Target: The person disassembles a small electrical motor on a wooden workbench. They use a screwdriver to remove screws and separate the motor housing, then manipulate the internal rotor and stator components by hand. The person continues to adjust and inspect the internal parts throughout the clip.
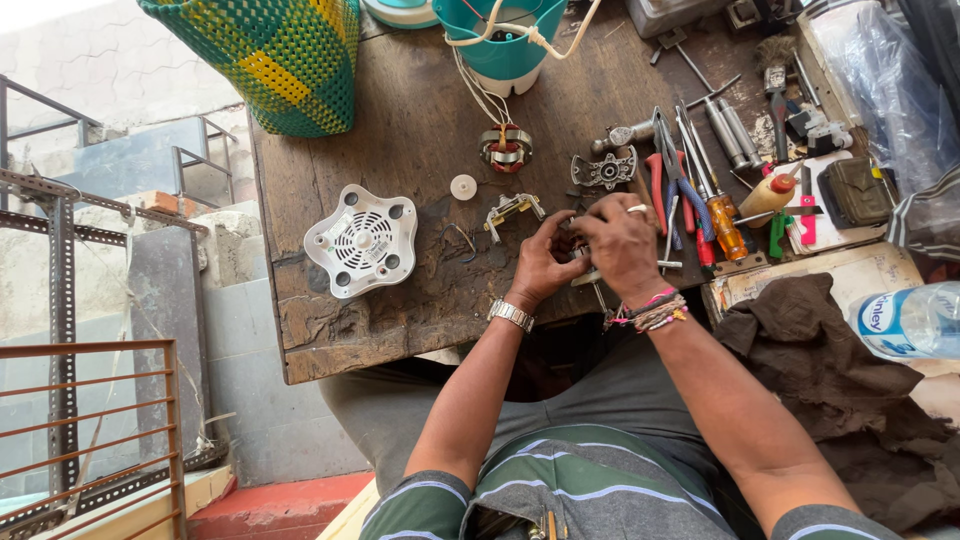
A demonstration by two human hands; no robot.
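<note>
Fingers of the left hand (541, 262) and right hand (622, 243) close together around a small metal part (581, 254), held just above the wooden bench (400, 150) edge — mostly hidden, so its shape is unclear. It looks light, stiff and easily dropped — best pinched by its edges.

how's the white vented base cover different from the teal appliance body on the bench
The white vented base cover lies flat and detached on the wooden bench, with a central grille and rounded lobes at its edge. The teal appliance body stands at the far edge, taller and cup-shaped, with pale wires trailing from it toward a copper-wound motor part. The cover has no wires. Neither is touched by the hands.
</note>
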